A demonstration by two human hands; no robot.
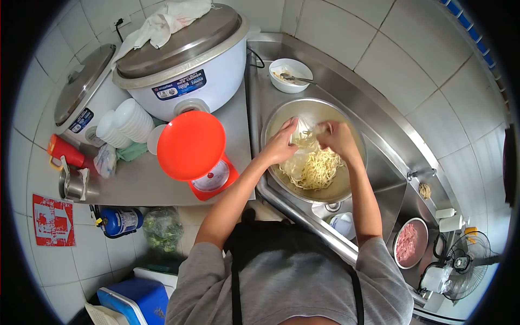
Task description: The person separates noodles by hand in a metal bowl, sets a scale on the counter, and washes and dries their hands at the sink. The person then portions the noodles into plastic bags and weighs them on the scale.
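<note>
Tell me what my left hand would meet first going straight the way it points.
Your left hand would probably meet the far wall of the metal bowl, just past the clear plastic beside it; depth is unclear, so it might pass over the rim.

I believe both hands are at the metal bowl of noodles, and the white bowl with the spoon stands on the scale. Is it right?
No, the white bowl with the spoon is not on the scale: the head view shows it on the steel counter, beyond the metal bowl of noodles. The left hand and right hand are indeed at that bowl.
</note>
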